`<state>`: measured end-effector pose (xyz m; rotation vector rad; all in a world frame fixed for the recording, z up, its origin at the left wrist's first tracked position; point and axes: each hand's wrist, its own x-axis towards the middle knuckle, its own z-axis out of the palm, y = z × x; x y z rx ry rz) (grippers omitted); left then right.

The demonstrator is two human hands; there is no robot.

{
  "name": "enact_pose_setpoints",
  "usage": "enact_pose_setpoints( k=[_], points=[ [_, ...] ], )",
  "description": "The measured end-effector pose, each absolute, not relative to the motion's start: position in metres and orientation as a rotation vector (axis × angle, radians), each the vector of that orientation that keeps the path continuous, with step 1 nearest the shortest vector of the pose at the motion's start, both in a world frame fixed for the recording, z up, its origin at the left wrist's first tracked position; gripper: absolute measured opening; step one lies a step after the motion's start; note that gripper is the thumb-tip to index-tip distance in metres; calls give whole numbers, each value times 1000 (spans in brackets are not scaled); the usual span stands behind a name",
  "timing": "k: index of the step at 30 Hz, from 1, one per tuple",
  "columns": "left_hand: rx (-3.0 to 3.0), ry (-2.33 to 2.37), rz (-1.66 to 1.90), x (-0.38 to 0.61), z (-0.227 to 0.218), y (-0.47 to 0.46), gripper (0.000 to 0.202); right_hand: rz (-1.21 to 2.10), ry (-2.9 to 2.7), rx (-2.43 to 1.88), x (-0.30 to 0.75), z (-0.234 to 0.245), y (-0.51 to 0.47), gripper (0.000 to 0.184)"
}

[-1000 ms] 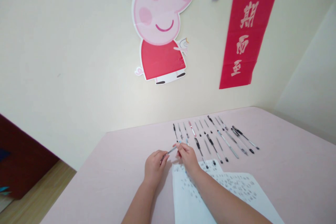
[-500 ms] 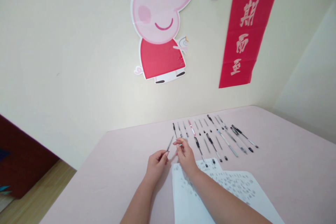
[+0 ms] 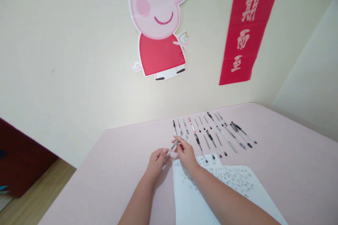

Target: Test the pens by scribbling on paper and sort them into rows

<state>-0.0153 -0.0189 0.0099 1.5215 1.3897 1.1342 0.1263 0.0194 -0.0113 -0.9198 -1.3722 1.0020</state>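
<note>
My left hand and my right hand meet above the pink table, both pinching one slim pen that slants up to the right between them. The left fingers grip its lower end, the right fingers its upper end. Just beyond the hands lies a row of several pens and loose pen parts, side by side. A white sheet covered in handwriting lies under my right forearm.
The table stands against a cream wall with a cartoon pig cutout and a red banner with gold characters. At the left, beyond the table's edge, are wooden floor and a dark red piece of furniture.
The pen was held level between both hands, then stood up in the left fingers alone; now the right fingers grip its upper end again. The view has tilted down slightly.
</note>
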Motion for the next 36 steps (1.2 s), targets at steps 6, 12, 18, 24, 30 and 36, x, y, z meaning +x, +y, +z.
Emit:
enact_pose_setpoints(
  k=[6,12,18,24,30,36],
  points=[
    [1378,1395,1215,-23,6,-14,62,1001,-1236,-943,126,-17,26,22],
    [1473,1416,1135,-27,-2,-8,52,1094,-1092,-947,128,-1,25,21],
    [1820,1497,942,-29,-7,-5,33,1099,-1278,-953,145,23,9,33],
    [1928,1532,880,-28,-4,-6,29,1292,-1389,-1030,176,23,-15,39],
    [2015,1534,835,-26,-6,-6,26,1354,-1530,-1127,193,17,-39,22],
    [2099,1444,933,-21,-7,-10,26,1285,-1744,-1216,200,8,-59,5]
  ],
)
